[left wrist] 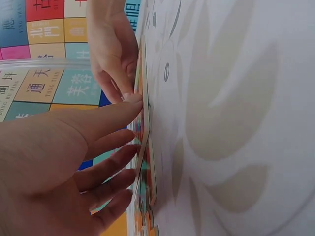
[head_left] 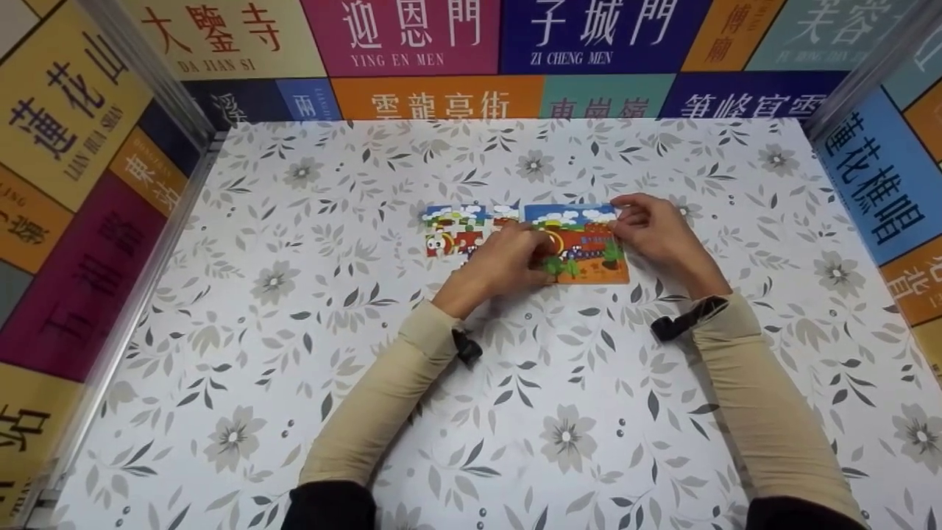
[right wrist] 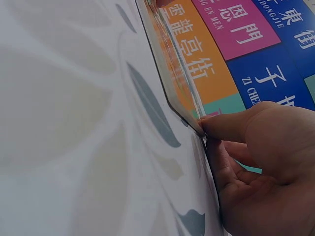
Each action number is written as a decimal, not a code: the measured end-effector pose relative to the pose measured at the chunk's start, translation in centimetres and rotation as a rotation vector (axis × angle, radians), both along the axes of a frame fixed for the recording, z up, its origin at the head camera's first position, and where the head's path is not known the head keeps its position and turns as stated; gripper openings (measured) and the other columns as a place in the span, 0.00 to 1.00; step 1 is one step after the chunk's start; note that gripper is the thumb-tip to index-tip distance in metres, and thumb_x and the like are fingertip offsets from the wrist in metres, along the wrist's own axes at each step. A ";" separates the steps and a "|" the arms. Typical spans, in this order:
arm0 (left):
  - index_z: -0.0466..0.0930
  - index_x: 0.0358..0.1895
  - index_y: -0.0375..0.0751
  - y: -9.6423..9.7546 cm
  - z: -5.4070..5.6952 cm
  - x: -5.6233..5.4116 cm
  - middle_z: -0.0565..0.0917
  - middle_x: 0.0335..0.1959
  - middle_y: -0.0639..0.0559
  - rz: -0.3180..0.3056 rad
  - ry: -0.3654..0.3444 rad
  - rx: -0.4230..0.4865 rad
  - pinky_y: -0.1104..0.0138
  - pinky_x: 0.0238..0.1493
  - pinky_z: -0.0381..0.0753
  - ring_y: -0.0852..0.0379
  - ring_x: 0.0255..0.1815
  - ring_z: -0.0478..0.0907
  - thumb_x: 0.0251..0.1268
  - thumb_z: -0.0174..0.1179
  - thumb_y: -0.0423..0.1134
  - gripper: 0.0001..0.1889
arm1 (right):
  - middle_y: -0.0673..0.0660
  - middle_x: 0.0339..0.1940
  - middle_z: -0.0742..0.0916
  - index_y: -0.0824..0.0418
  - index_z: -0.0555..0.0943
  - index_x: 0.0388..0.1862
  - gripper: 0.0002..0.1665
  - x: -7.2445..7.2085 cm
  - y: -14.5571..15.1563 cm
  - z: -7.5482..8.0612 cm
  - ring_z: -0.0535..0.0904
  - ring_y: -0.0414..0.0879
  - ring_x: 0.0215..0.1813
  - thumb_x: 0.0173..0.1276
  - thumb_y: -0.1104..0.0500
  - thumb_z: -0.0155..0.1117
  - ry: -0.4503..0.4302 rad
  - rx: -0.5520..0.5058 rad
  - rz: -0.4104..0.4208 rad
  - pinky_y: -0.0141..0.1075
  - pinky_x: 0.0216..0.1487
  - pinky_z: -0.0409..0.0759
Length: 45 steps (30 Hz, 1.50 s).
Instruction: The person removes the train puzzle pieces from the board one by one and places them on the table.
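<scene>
A rectangular jigsaw puzzle (head_left: pixel 589 269) with a red train picture lies on the table, its near left part beside my left hand (head_left: pixel 508 258). In the left wrist view my left thumb touches the puzzle's edge (left wrist: pixel 146 113) and the other fingers reach, nearly straight, along its face. My right hand (head_left: pixel 659 228) pinches the far right corner; the right wrist view shows the thumb on the top of the board (right wrist: pixel 170 93) and the index finger curled at its edge. Left of it, joined puzzle pieces (head_left: pixel 452 239) with a train face are partly covered by my left hand.
The table (head_left: pixel 294 368) has a white cloth printed with grey flowers and leaves. Coloured panels with large characters (head_left: pixel 434 96) stand along the back and both sides. Black camera straps (head_left: pixel 688 320) sit at the wrists.
</scene>
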<state>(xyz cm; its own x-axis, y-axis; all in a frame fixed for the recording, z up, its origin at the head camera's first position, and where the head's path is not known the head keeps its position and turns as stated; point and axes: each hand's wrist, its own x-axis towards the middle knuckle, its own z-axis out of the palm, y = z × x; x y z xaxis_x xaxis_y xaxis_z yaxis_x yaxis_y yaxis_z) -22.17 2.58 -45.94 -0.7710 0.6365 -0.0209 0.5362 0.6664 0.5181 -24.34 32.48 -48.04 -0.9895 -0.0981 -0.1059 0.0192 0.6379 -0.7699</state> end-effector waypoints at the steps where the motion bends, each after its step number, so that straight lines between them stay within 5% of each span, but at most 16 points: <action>1: 0.86 0.65 0.46 0.0 0.0 0.0 0.86 0.55 0.52 0.001 -0.016 0.005 0.62 0.60 0.80 0.55 0.55 0.77 0.66 0.77 0.44 0.24 | 0.63 0.58 0.85 0.59 0.77 0.77 0.29 0.0 0.0 0.0 0.83 0.39 0.52 0.81 0.56 0.68 -0.002 -0.001 0.000 0.22 0.52 0.79; 15: 0.81 0.72 0.45 0.0 -0.2 -0.1 0.82 0.59 0.48 0.012 0.009 0.016 0.57 0.67 0.76 0.49 0.63 0.75 0.68 0.77 0.45 0.30 | 0.64 0.58 0.86 0.61 0.77 0.77 0.29 0.0 0.0 0.2 0.81 0.29 0.46 0.81 0.53 0.67 0.010 0.022 0.012 0.21 0.48 0.77; 22: 0.80 0.71 0.41 -0.1 -0.2 -0.5 0.88 0.54 0.47 -0.026 -0.049 0.103 0.64 0.55 0.85 0.54 0.51 0.85 0.66 0.77 0.36 0.30 | 0.65 0.60 0.86 0.60 0.77 0.77 0.30 0.0 -0.1 0.2 0.83 0.37 0.51 0.81 0.51 0.68 -0.007 0.028 0.001 0.21 0.50 0.77; 31: 0.84 0.69 0.40 -0.5 0.1 -0.4 0.90 0.52 0.48 -0.081 0.049 0.053 0.62 0.54 0.81 0.52 0.48 0.82 0.67 0.76 0.39 0.28 | 0.66 0.59 0.86 0.60 0.78 0.77 0.30 0.0 -0.1 0.2 0.83 0.39 0.51 0.81 0.53 0.68 0.017 0.032 0.005 0.21 0.51 0.77; 37: 0.88 0.60 0.42 -0.9 0.1 -0.2 0.89 0.47 0.49 -0.116 0.126 0.001 0.57 0.58 0.79 0.49 0.48 0.81 0.69 0.72 0.40 0.18 | 0.63 0.57 0.84 0.60 0.77 0.76 0.29 0.0 -0.3 0.1 0.82 0.39 0.51 0.81 0.55 0.68 0.011 0.039 -0.006 0.21 0.51 0.77; 45: 0.82 0.72 0.43 -1.9 0.1 -0.4 0.90 0.60 0.48 -0.106 0.161 0.052 0.56 0.70 0.79 0.48 0.62 0.83 0.73 0.72 0.45 0.27 | 0.64 0.57 0.84 0.62 0.77 0.76 0.29 0.1 -0.5 0.4 0.82 0.41 0.52 0.81 0.56 0.67 0.011 0.039 -0.003 0.21 0.51 0.77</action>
<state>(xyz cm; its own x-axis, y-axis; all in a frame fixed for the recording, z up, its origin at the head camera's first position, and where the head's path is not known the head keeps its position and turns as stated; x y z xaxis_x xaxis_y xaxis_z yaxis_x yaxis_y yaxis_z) -22.59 0.64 -45.82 -0.6900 0.7115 0.1327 0.6809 0.5760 0.4524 -24.25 31.94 -47.62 -0.9910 -0.0908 -0.0985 0.0129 0.6673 -0.7447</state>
